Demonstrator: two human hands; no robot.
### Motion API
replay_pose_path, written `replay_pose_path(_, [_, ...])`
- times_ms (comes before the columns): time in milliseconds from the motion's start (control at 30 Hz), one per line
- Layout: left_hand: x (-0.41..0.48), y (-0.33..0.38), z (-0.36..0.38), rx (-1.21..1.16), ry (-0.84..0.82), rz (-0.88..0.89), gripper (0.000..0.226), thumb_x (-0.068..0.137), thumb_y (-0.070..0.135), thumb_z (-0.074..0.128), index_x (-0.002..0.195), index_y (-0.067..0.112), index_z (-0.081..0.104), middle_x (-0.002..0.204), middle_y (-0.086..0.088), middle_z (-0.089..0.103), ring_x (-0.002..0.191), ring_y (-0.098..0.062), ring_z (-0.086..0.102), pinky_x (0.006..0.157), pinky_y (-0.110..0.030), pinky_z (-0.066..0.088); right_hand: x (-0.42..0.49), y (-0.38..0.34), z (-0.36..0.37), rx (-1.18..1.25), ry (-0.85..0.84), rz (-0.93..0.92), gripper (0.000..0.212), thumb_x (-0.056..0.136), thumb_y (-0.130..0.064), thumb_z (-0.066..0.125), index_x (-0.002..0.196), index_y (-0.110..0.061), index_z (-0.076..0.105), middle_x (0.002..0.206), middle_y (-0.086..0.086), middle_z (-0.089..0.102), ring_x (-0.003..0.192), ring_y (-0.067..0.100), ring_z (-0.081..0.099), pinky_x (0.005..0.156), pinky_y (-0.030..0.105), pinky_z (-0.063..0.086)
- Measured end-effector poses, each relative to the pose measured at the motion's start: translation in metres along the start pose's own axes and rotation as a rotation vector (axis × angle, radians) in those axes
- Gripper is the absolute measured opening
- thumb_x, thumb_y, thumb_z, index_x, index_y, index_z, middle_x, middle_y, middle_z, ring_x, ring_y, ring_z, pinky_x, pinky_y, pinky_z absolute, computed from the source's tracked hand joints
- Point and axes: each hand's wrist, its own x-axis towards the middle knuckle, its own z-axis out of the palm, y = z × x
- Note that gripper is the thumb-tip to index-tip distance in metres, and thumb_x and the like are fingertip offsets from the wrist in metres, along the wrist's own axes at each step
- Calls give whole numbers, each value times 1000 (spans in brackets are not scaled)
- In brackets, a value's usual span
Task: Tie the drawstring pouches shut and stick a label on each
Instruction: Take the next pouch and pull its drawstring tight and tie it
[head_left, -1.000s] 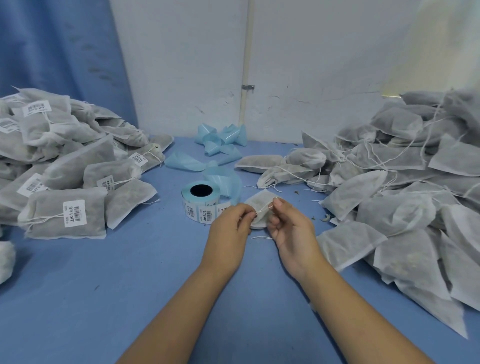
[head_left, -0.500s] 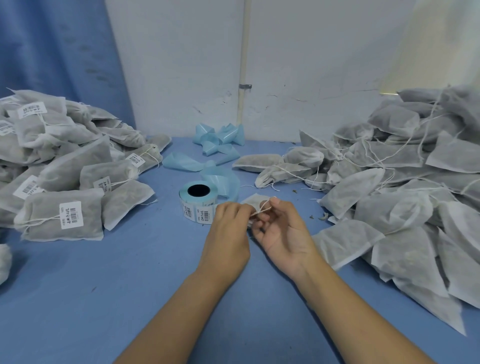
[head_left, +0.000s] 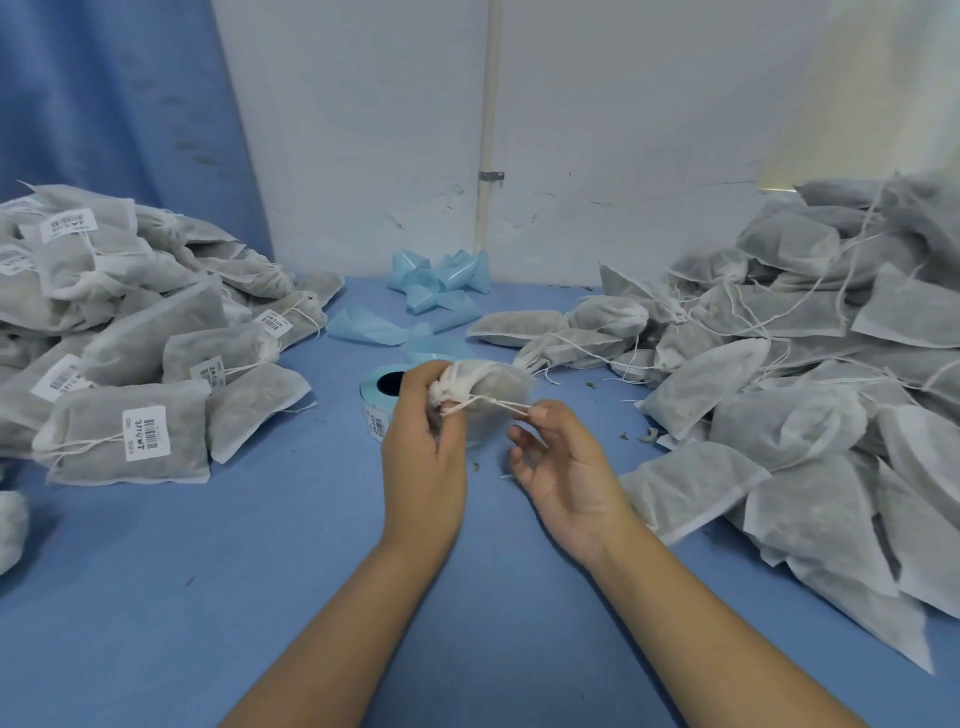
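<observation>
A grey-white drawstring pouch is held above the blue table, its gathered neck pointing left. My left hand grips that bunched neck. My right hand pinches the white drawstring between thumb and forefinger, a little right of the neck, its other fingers loosely spread. The roll of barcode labels stands just behind my left hand, partly hidden by it.
A heap of labelled, tied pouches fills the left side. A larger heap of unlabelled pouches with loose strings fills the right. Crumpled light-blue backing strips lie by the white wall. Blue table spreads in front.
The pouch's neck has been drawn into a tight bunch. My right hand has moved right, pulling the drawstring out, and the pouch sits higher in my left hand.
</observation>
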Motion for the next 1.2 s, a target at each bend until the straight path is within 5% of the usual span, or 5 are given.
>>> replay_pose_path(233, [2, 0, 0, 36, 91, 44, 54, 92, -7, 36, 118, 38, 48, 121, 12, 55, 114, -5, 51, 95, -12, 38, -1, 8, 5, -252, 143, -155, 18, 81, -4, 68, 69, -17, 65, 91, -1, 65, 75, 8, 61, 72, 19, 49])
replay_pose_path(533, [4, -6, 2, 17, 63, -37, 52, 90, -12, 35, 125, 19, 57, 116, 11, 51, 105, 19, 45, 91, 0, 30, 1, 11, 2, -275, 190, -130, 13, 80, -3, 70, 73, -14, 68, 73, -1, 67, 73, 11, 61, 74, 22, 49])
replay_pose_path(667, [4, -7, 0, -39, 35, -139, 52, 90, -6, 35, 135, 15, 50, 118, 20, 48, 111, 9, 45, 98, -7, 33, 2, 12, 0, -291, 210, -133, 10, 80, -3, 71, 77, -12, 68, 71, -2, 66, 69, 10, 58, 71, 21, 47])
replay_pose_path(867, [-2, -6, -2, 88, -117, -85, 67, 78, 16, 44, 144, 17, 32, 142, 1, 32, 121, 8, 31, 90, 7, 19, 3, 13, -1, -279, 231, -149, 15, 79, -2, 71, 73, -14, 66, 64, -5, 63, 61, 7, 56, 64, 19, 46])
replay_pose_path(1200, [5, -14, 4, 80, 22, -192, 57, 92, 13, 59, 144, 17, 35, 144, -1, 31, 119, 7, 32, 89, 11, 16, 2, 14, -1, -327, 182, -166, 16, 80, 4, 67, 73, -10, 63, 63, -2, 62, 60, 7, 56, 63, 18, 47])
